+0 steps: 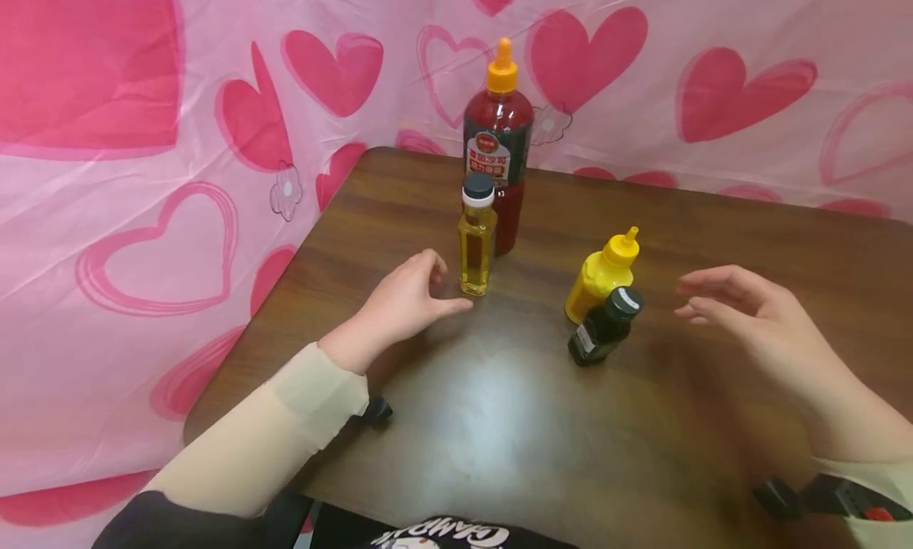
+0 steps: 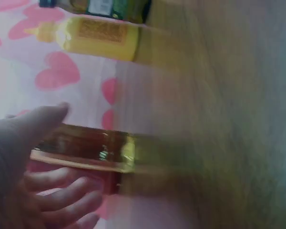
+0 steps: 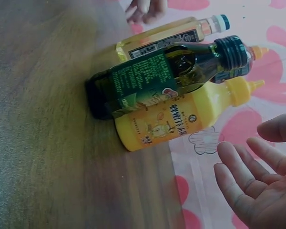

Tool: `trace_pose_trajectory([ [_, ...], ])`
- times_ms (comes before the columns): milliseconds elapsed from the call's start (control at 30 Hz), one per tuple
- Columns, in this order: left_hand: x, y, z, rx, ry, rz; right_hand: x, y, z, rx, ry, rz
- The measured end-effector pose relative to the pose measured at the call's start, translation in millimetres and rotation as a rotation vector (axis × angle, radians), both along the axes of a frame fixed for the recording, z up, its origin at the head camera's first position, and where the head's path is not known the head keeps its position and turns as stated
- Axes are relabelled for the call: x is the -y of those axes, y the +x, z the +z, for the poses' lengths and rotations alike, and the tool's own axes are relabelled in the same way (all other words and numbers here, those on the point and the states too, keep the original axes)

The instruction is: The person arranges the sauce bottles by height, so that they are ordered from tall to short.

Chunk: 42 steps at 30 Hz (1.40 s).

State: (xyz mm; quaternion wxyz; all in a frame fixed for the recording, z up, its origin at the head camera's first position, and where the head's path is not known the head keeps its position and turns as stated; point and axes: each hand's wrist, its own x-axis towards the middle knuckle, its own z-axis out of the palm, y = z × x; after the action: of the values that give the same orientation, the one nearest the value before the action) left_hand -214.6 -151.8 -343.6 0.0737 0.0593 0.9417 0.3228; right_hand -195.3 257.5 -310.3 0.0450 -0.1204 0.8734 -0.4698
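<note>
A clear bottle of golden oil with a dark cap stands upright on the table. My left hand is just beside it, thumb and fingers spread apart and nothing held. Behind that bottle rises a tall red sauce bottle with an orange nozzle cap. To the right stand a yellow squeeze bottle and, in front of it, a small dark green glass bottle. My right hand hovers to the right of these two, fingers loosely bent and holding nothing. In the right wrist view its palm is bare.
The brown wooden table carries all the bottles. A pink cloth with hearts hangs behind and at the left of the table. A dark strap camera sits on the right wrist.
</note>
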Motion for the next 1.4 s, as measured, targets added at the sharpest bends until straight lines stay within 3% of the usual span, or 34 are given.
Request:
trace_pose_trajectory([
  [100,-2.9,11.8,6.7,0.005,-0.021,-0.106,1,-6.0,-1.4,0.044,-0.001,0.024],
  [233,-23.1,23.8,15.4,0.01,0.036,-0.263,7,-16.5,-2.9,0.088,-0.029,0.052],
  [400,-63.3,23.0,21.3,-0.065,0.097,-0.381,18,-26.2,-2.9,0.116,-0.072,0.074],
  [467,-79.2,16.9,22.5,-0.109,0.133,-0.381,22,-27.9,-2.0,0.115,-0.062,0.075],
  [600,-106.3,-1.3,25.0,-0.155,0.245,-0.322,27,-26.7,-0.5,0.113,-0.027,0.064],
  [800,-134.8,-26.4,18.1,-0.061,0.34,-0.3,24,-18.3,-3.1,0.1,-0.037,0.112],
  [1067,-143.1,-34.1,9.3,0.01,0.38,-0.308,20,-6.1,-6.8,0.063,-0.022,0.144],
  [1400,-148.4,-40.9,3.0,0.02,0.42,-0.313,19,4.1,-11.4,0.05,0.016,0.133],
])
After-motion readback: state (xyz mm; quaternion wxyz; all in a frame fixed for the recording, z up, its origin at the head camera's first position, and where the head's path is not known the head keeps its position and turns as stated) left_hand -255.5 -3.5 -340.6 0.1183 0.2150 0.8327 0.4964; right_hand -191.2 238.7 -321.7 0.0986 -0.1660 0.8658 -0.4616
